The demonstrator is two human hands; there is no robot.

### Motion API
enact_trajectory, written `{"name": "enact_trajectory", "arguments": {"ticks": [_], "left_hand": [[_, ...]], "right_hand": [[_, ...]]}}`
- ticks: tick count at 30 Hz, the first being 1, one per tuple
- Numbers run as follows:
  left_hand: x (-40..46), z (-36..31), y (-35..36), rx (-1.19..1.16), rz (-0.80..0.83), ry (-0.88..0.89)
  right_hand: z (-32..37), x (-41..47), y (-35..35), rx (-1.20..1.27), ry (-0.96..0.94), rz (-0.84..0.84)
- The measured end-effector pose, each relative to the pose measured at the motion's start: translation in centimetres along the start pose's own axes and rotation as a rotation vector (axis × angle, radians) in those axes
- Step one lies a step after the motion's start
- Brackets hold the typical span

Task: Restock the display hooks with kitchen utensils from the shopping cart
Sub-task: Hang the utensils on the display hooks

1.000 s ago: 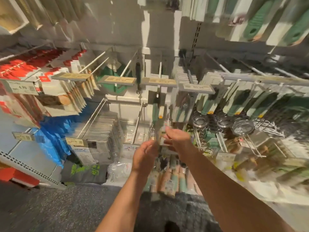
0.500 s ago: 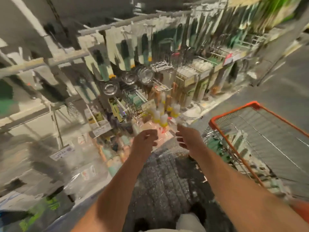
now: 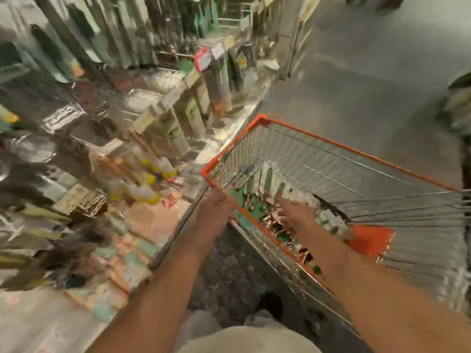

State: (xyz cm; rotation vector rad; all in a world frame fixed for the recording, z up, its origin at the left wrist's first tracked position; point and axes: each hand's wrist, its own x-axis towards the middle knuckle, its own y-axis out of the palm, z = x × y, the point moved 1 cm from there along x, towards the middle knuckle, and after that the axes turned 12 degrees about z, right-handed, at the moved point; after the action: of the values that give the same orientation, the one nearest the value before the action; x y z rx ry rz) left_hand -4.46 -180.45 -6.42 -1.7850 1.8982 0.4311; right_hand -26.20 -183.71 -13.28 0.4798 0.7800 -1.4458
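Both hands hold nothing: left hand [image 3: 215,210] loosely curled at the shopping cart [image 3: 356,151] near rim, right hand [image 3: 297,215] spread inside it over blurred packaged utensils [image 3: 257,207].

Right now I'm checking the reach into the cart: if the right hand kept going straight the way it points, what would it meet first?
Probably the packaged utensils piled inside the shopping cart; the right hand is already over them, though blur hides depth.

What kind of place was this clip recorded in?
Most likely a shop aisle for kitchenware. Packaged goods hang in rows along the display rack, a red price tag hangs there, and an orange-rimmed wire shopping cart stands on the grey floor.
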Motion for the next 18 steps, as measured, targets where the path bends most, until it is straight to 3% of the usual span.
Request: {"name": "enact_trajectory", "arguments": {"ticks": [10, 18], "left_hand": [[11.3, -0.5, 8.4, 0.358, 0.246, -0.082], [19.2, 2.0, 12.0, 0.579, 0.582, -0.319]], "right_hand": [[-6.5, 5.3, -7.1, 0.285, 0.34, -0.108], [-11.2, 5.7, -7.0, 0.531, 0.517, -0.315]]}}
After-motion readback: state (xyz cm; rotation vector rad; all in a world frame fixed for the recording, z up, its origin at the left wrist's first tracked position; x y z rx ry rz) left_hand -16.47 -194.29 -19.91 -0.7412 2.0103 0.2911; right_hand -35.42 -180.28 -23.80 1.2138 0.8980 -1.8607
